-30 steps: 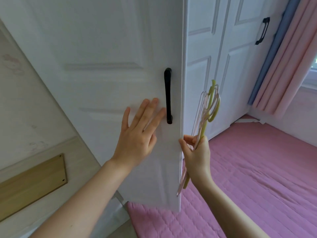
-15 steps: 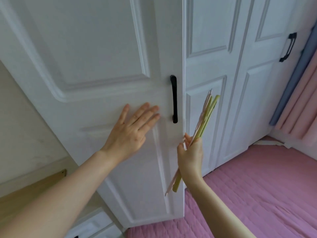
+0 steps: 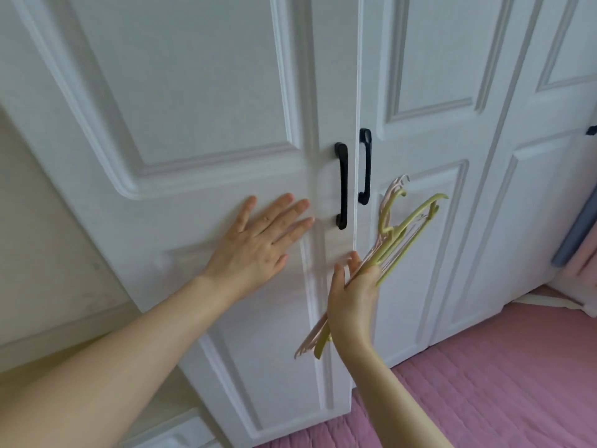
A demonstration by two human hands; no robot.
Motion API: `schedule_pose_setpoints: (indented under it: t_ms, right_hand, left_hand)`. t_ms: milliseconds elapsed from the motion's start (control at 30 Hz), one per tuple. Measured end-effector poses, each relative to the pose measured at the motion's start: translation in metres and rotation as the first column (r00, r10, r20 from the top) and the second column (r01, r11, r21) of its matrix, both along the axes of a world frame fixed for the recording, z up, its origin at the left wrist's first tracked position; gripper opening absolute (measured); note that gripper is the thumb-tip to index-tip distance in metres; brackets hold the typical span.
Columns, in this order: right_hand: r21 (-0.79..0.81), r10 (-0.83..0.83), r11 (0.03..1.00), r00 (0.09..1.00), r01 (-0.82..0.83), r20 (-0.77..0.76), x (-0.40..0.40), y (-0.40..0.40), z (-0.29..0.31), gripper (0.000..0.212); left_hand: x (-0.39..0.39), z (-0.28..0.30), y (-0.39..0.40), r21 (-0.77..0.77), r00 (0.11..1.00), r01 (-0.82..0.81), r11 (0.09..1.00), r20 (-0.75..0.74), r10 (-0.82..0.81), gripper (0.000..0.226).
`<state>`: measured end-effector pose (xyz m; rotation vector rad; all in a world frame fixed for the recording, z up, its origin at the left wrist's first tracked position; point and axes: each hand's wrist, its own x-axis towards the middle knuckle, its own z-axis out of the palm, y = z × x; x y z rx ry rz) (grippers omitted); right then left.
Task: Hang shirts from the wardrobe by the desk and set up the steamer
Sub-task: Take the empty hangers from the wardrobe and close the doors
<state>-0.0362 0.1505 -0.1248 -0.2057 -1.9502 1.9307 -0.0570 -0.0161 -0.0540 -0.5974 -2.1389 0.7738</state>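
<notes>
Swinging nearly shut, wardrobe door (image 3: 200, 124) under left hand (image 3: 255, 244); right hand (image 3: 352, 299) apparently gripping hangers (image 3: 397, 234).

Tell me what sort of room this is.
Most likely a bedroom: a white panelled wardrobe with black handles, a pink quilted bedspread right beside it, and a bunch of plastic hangers in the right hand.

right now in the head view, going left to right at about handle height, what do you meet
left hand flat on the door → left black handle → right black handle → bunch of hangers held in the right hand → curtain
</notes>
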Motion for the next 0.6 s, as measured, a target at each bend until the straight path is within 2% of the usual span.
schedule_pose_setpoints:
  t_ms: [233, 600]
  right_hand:
    - [0.04, 0.026, 0.999, 1.0, -0.026, 0.001, -0.016, -0.018, -0.006, 0.012]
    - [0.087, 0.002, 0.996, 1.0, -0.004, 0.02, -0.034, -0.026, -0.008, 0.011]
  left_hand:
    - [-0.016, -0.009, -0.004, -0.009, 0.998, -0.068, 0.998, -0.015, 0.067, 0.075]
    - [-0.03, -0.011, -0.007, 0.011, 0.998, -0.063, 0.998, -0.029, 0.063, 0.075]
